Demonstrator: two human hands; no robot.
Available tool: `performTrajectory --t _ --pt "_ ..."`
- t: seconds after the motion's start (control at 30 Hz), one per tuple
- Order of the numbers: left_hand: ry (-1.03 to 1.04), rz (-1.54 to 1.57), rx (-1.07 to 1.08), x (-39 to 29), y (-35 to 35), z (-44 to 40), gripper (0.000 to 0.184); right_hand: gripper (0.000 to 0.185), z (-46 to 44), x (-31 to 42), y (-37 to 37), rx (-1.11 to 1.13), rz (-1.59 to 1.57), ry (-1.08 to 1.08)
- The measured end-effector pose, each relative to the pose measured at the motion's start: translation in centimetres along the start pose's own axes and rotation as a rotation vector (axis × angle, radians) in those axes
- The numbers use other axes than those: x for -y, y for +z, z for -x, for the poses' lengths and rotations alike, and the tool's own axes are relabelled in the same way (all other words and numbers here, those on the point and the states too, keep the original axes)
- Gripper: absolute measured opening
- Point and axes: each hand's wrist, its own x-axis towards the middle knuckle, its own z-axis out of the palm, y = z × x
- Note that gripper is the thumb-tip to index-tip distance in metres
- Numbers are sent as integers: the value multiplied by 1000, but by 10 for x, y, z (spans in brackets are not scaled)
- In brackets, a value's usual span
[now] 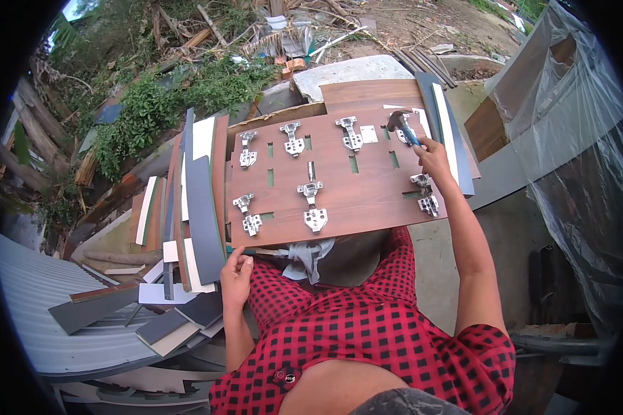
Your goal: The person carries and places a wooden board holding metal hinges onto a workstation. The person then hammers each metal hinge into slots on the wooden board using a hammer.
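A brown wood-grain board (353, 187) lies across the work surface, with several silver hinges on it and rectangular slots cut through it. My right hand (432, 158) is closed round the blue handle of a hammer (396, 122), whose dark head is over the hinge at the board's far right corner. Below that hand, another hinge (428, 200) sits near the right edge. My left hand (237, 275) is beside the board's near left corner, fingers bent near a thin teal-handled tool (253, 250); whether it touches the tool is unclear. One hinge (314, 207) lies near the middle front.
Stacked panel strips (204, 200) stand along the left side, with loose offcuts (180, 325) below them. A grey cloth (308, 259) hangs under the board's front edge. Clear plastic sheeting (567, 138) covers something at the right. Plants and debris lie beyond.
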Motion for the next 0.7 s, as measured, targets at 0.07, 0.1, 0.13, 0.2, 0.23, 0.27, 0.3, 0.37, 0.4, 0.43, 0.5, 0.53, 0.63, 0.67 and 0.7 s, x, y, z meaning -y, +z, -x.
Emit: performTrajectory --t 0.07,0.1,0.13,0.2,0.23,0.27,0.3,0.37,0.4,0.43,0.5,0.53,0.63,0.67,0.7 --pt "92 -85 29 -18 11 -9 39 32 11 2 -4 -8 -163 -28" --pt "159 -160 46 -31 18 -14 41 32 12 -3 -7 6 -115 -40" --pt "203 -182 71 -41 25 -21 42 32 8 -13 -7 0 7 -71" --pt "294 -228 124 -65 43 -30 43 32 9 -21 -7 -3 133 -103" --pt "340 -252 151 -78 53 -35 44 32 13 -15 -9 28 101 -14" --pt "448 -324 177 -90 63 -42 44 32 16 -11 -11 58 68 75" --pt "555 -396 200 -99 72 -50 45 32 18 -10 -13 62 70 72" --pt "600 -431 254 -105 96 -67 46 31 23 -7 -14 -24 17 -12" --pt "592 -430 248 -107 107 -75 46 31 30 3 -19 13 -111 -5" --pt "649 -494 253 -108 118 -83 47 31 34 8 -23 22 -108 -9" --pt "709 -556 258 -109 139 -93 47 31 39 14 -29 9 -216 -24" --pt "742 -619 268 -109 149 -96 48 31 42 15 -32 0 -216 -28" --pt "787 -669 335 -115 178 -99 49 30 48 8 -39 38 -208 -27" --pt "792 -660 391 -117 187 -99 50 31 47 0 -38 46 -192 -18" --pt "797 -659 391 -119 197 -100 50 31 47 -8 -37 46 -150 -17"
